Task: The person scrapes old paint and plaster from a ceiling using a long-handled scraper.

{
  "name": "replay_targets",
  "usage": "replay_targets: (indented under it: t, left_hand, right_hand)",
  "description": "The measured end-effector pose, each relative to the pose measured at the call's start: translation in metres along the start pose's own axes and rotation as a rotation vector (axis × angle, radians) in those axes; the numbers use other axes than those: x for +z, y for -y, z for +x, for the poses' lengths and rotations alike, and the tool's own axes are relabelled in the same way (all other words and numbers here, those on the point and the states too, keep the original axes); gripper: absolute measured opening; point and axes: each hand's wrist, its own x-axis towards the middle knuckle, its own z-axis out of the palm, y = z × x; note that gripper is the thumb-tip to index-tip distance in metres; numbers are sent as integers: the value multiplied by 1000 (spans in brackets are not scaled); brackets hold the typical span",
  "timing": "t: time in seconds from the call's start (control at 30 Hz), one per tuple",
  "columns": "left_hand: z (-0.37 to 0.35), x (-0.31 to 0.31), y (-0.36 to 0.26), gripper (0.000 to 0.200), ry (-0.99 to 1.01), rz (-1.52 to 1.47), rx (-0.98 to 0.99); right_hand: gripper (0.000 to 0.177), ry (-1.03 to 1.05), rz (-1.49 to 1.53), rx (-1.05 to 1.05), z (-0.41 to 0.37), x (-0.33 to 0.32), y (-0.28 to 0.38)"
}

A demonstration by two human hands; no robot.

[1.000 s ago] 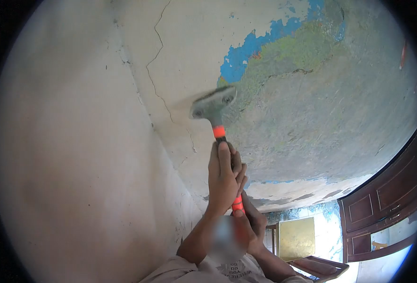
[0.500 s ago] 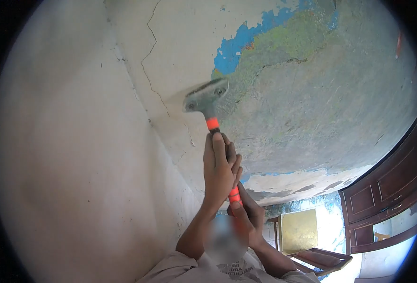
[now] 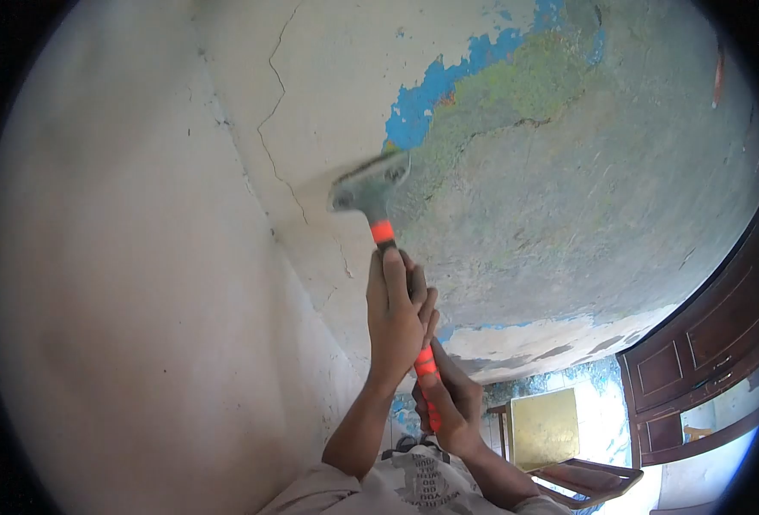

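Note:
A wide scraper [image 3: 369, 183] with a grey metal head and a red and black handle lies against the wall, its edge by the lower end of a blue paint patch [image 3: 414, 112]. High on the handle, just below the head, my left hand [image 3: 396, 313] is wrapped round it. My right hand [image 3: 452, 403] grips the red lower part of the same handle. Around the head, cream paint [image 3: 336, 86] meets bare grey-green plaster [image 3: 525, 206].
Another wall [image 3: 139, 257] meets this one in a corner at the left. Thin cracks run down the cream paint. At the lower right are a yellowish board [image 3: 544, 427], a wooden chair [image 3: 589, 481] and a dark wooden cabinet [image 3: 697, 352].
The scraper head and both hands have shifted slightly left and down in the view. Both hands keep their hold on the handle. The view has tilted a little.

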Motion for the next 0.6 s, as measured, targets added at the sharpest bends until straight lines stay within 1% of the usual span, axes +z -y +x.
replay_targets:
  t: [0.1,0.2,0.3,0.33,0.43,0.53,0.6]
  left_hand:
    - [0,-3,-6,36,110,-15,32]
    - [-5,-4,5,34,50,-16,-12]
    - [0,-1,1,32,41,3,32]
    - [3,-1,-4,34,97,-35,63]
    - [5,1,-11,35,110,-21,70]
    - [0,-5,6,34,84,-23,25]
    - [4,-5,6,34,79,-25,38]
  right_hand:
    - [56,6,3,31,-3,-1,1]
    - [55,2,-37,24,-5,-3,-6]
    - [57,13,-49,-13,4,-3,0]
    - [58,16,-40,-21,5,0,4]
    - [59,28,-7,-5,7,0,8]
    - [59,12,47,15,-2,-5,-10]
    - [57,13,72,27,-1,-5,-7]
